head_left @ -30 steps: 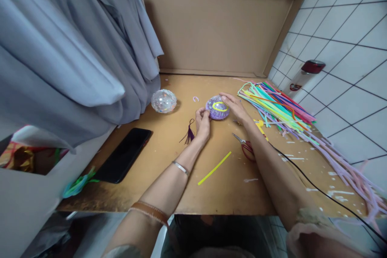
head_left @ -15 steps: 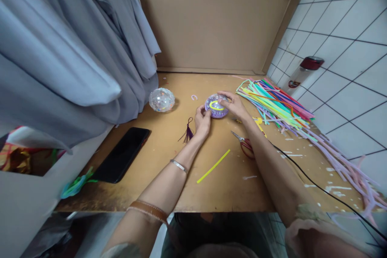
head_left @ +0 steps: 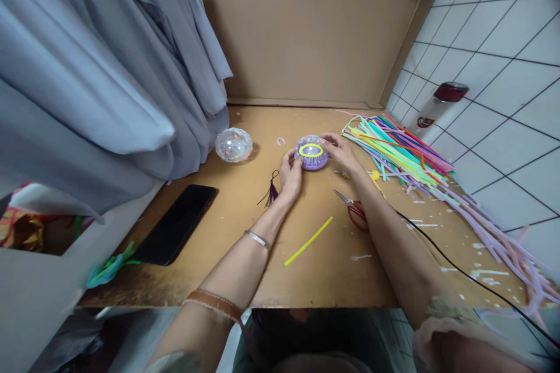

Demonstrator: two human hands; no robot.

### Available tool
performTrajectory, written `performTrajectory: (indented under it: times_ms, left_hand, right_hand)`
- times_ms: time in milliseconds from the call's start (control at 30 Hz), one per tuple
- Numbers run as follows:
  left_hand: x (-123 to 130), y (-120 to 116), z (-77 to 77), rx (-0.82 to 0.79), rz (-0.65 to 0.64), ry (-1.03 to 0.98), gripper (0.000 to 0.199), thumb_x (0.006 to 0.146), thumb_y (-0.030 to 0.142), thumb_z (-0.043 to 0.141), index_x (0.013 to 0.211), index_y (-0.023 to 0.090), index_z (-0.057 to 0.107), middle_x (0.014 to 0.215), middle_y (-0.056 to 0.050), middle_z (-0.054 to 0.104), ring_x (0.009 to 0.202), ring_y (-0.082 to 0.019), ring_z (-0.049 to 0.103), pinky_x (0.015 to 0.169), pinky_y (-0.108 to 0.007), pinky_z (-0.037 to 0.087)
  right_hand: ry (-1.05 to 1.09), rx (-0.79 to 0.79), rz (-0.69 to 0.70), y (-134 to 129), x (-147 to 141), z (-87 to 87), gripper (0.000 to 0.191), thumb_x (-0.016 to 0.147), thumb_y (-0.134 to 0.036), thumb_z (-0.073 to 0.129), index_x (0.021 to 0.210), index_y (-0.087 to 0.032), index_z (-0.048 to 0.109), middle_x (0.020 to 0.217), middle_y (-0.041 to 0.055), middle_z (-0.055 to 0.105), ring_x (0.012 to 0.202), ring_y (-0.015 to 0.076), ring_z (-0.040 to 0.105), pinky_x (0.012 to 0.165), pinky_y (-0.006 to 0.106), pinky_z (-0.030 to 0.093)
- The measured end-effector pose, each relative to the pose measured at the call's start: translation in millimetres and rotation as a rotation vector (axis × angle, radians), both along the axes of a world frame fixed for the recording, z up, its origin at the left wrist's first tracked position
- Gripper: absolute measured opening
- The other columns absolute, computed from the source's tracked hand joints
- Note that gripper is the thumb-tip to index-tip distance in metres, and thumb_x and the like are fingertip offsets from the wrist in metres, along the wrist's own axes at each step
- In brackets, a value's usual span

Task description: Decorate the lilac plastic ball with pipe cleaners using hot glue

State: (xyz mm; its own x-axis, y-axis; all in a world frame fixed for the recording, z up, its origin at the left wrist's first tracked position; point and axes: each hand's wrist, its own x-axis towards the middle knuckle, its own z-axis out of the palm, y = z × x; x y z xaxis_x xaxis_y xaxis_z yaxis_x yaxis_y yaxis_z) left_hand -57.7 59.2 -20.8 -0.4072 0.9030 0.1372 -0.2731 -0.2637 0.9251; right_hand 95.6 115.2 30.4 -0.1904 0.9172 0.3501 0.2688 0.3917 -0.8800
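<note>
A round, clear and purple ornament (head_left: 314, 165) stands between my hands at the middle of the table. On its upper part lies a yellow pipe-cleaner ring (head_left: 311, 155). My left hand (head_left: 291, 175) grips the ornament's left side, thumb toward me. At its right edge, my right hand (head_left: 340, 152) holds it with bent fingers; some fingertips are hidden behind it. Beside my left wrist is a dark purple tassel (head_left: 272, 191). Red-handled scissors (head_left: 357, 213) lie by my right forearm, and a straight yellow pipe cleaner (head_left: 308, 241) rests between my arms.
A clear faceted bowl (head_left: 234, 145) and a black phone (head_left: 177, 224) are on the left, near a grey curtain (head_left: 131, 81). Many coloured pipe cleaners (head_left: 394, 148) are heaped at right. A black cable (head_left: 441, 250) crosses the right side. A cardboard panel (head_left: 306, 29) closes the back.
My right fingers have moved off the yellow ring to the ornament's right edge, so the whole ring shows. The ornament and my left hand have shifted slightly left.
</note>
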Motion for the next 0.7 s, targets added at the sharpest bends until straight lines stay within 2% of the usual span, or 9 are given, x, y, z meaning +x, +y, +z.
performTrajectory:
  times_ms: [233, 433, 700]
  left_hand:
    - [1.3, 1.3, 1.4, 0.018, -0.041, -0.061, 0.023, 0.077, 0.025, 0.065, 0.1, 0.023, 0.064, 0.108, -0.005, 0.07, 0.096, -0.017, 0.066, 0.088, -0.031, 0.053]
    - [2.0, 0.3, 1.0, 0.012, -0.024, -0.044, 0.022, 0.078, 0.024, 0.066, 0.099, 0.023, 0.063, 0.105, -0.004, 0.071, 0.087, -0.015, 0.067, 0.085, -0.029, 0.053]
    - [1.1, -3.6, 5.8, -0.042, 0.024, 0.038, 0.027, 0.079, 0.023, 0.063, 0.105, 0.022, 0.059, 0.1, -0.003, 0.071, 0.086, -0.014, 0.066, 0.081, -0.028, 0.053]
  right_hand:
    - [0.059, -0.024, 0.005, -3.8, -1.5, 4.6, 0.039, 0.068, -0.051, 0.07, 0.095, -0.024, 0.062, 0.098, 0.0035, 0.069, 0.09, 0.0215, 0.064, 0.082, 0.04, 0.055]
    - [0.082, -0.026, -0.024, -5.0, -3.0, 6.3, 0.031, 0.066, -0.04, 0.067, 0.091, -0.024, 0.059, 0.095, 0.0029, 0.068, 0.09, 0.0221, 0.064, 0.085, 0.042, 0.054]
    - [0.12, 0.007, -0.061, -5.7, -5.0, 6.8, 0.028, 0.068, -0.039, 0.07, 0.089, -0.024, 0.058, 0.093, 0.0023, 0.068, 0.09, 0.0208, 0.064, 0.09, 0.041, 0.054]
